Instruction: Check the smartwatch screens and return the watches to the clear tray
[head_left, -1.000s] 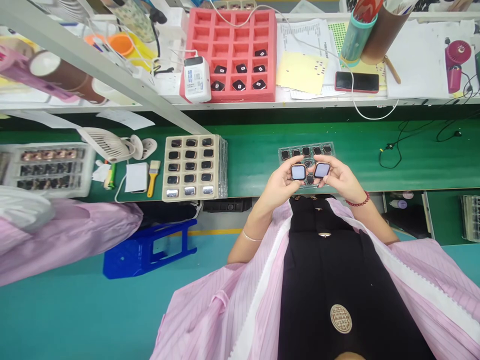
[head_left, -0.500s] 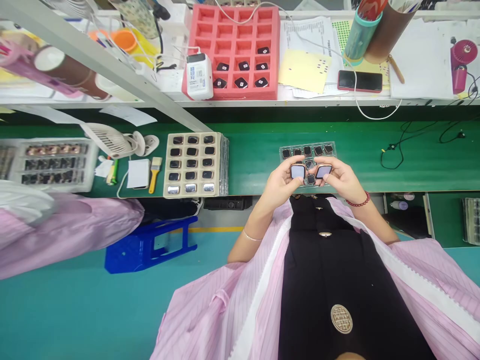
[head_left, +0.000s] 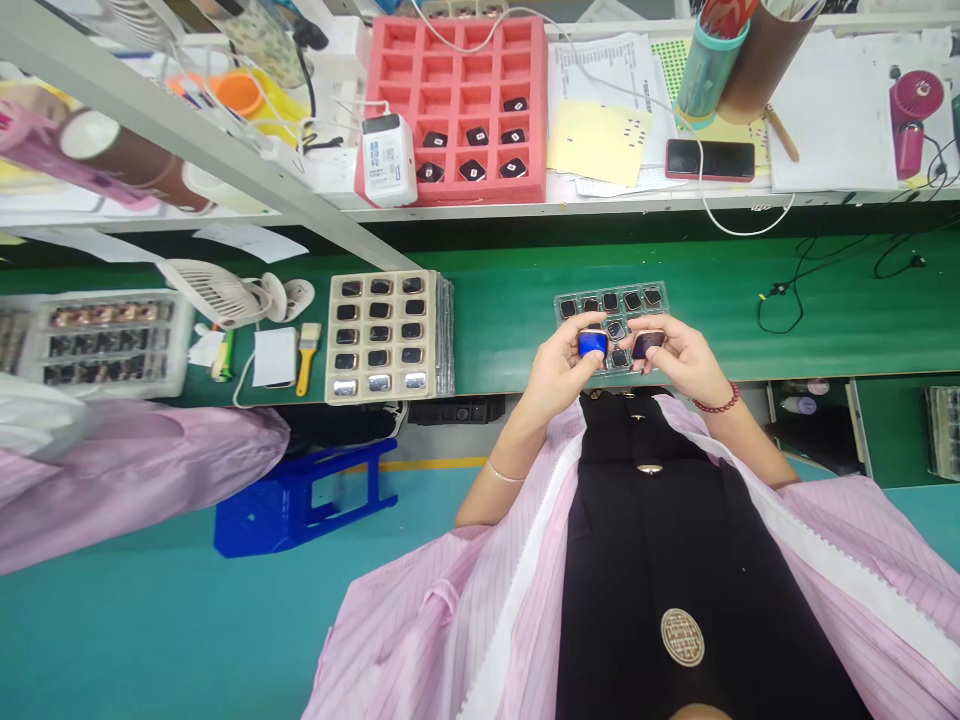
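My left hand [head_left: 556, 368] grips a small square watch-like device [head_left: 592, 343] whose screen shows bright blue. In my right hand [head_left: 684, 362] is a second such device [head_left: 648, 345], its screen dark, with the thumb on its lower edge. Both devices are held side by side, a little apart, over the near part of a clear plastic tray [head_left: 658, 312]. Several dark square pieces sit in that tray, and my fingers hide part of it.
Left on the green bench [head_left: 510, 340] stands a stack of cream trays [head_left: 397, 337] with dark devices, beside a brush [head_left: 307, 358] and a small fan [head_left: 217, 290]. A red foam tray [head_left: 457, 105] lies on the shelf. Another person's pink sleeve [head_left: 172, 450] is at far left.
The left device's screen has gone from pale to blue, and the right one's from pale to dark. Both hands keep their hold. The view has shifted slightly.
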